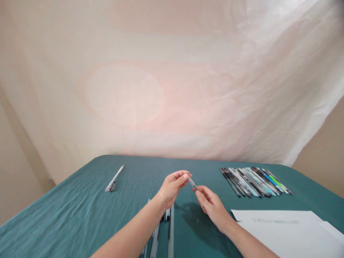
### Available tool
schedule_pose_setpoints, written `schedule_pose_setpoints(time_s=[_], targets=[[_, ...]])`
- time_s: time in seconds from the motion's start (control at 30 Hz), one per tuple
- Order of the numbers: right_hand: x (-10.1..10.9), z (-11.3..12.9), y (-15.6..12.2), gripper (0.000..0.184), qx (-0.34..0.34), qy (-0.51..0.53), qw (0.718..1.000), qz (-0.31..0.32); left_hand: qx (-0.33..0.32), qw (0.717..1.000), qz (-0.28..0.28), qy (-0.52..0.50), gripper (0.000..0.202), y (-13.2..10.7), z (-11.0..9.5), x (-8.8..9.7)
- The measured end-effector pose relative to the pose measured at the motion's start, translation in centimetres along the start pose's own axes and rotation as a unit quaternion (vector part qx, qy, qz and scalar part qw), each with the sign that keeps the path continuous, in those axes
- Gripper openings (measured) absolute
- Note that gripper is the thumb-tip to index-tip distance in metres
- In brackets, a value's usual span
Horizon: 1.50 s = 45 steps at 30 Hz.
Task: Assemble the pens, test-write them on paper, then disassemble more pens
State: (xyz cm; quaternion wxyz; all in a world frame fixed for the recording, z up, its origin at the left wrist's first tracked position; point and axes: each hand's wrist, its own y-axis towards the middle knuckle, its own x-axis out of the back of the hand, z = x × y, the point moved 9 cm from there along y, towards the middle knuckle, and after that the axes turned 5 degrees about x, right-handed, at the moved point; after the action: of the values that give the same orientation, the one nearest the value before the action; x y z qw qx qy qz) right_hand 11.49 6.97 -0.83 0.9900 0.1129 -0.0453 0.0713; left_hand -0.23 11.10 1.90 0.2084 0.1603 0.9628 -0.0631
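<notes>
A slim pen (191,181) with a clear, greyish barrel is held between both hands above the table. My left hand (173,185) pinches its upper left end. The fingers of my right hand (209,202) are closed on the lower right end. Whether a cap or tip sits under the fingers is hidden. Beneath my left forearm lie several pens (171,233), partly covered by the arm.
A row of many pens (255,182) lies side by side at the back right of the green-covered table (67,211). White paper sheets (282,234) with scribbles lie at the front right. One whitish pen (115,178) rests at the back left, beside a small dark piece (113,186).
</notes>
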Motion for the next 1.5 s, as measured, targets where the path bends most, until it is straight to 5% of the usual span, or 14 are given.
schedule_pose_setpoints(time_s=[0.13,0.3,0.5,0.63,0.77,0.9,1.13,1.5], targets=[[1.3,1.9,-0.1,0.025,0.073,-0.096,0.99,-0.073,-0.003,1.0,-0.022,-0.002,0.025,0.2,0.3,0.4],[1.0,1.9,-0.1,0.029,0.074,-0.115,0.99,-0.045,-0.02,1.0,0.007,0.012,0.024,0.1,-0.2,0.0],[-0.2,-0.5,-0.1,0.031,-0.01,0.046,0.999,0.026,-0.022,0.999,0.028,0.01,0.023,-0.2,-0.6,-0.6],[-0.2,-0.4,-0.1,0.025,-0.033,0.18,0.983,0.019,-0.006,0.998,-0.001,-0.058,0.021,0.2,-0.2,0.1],[-0.2,0.0,-0.1,0.037,-0.082,0.365,0.927,0.027,0.028,0.98,-0.092,-0.176,0.015,0.8,0.8,2.6],[-0.3,0.3,-0.3,0.037,-0.119,0.489,0.862,0.056,0.061,0.966,-0.091,-0.234,0.017,0.9,1.5,2.8],[0.1,0.9,-0.2,0.038,-0.1,0.555,0.824,0.058,0.08,0.964,-0.059,-0.247,0.018,0.5,2.3,1.5],[0.6,-0.2,0.1,0.028,-0.098,0.553,0.826,0.038,0.082,0.965,-0.018,-0.249,0.019,0.4,2.3,1.1]])
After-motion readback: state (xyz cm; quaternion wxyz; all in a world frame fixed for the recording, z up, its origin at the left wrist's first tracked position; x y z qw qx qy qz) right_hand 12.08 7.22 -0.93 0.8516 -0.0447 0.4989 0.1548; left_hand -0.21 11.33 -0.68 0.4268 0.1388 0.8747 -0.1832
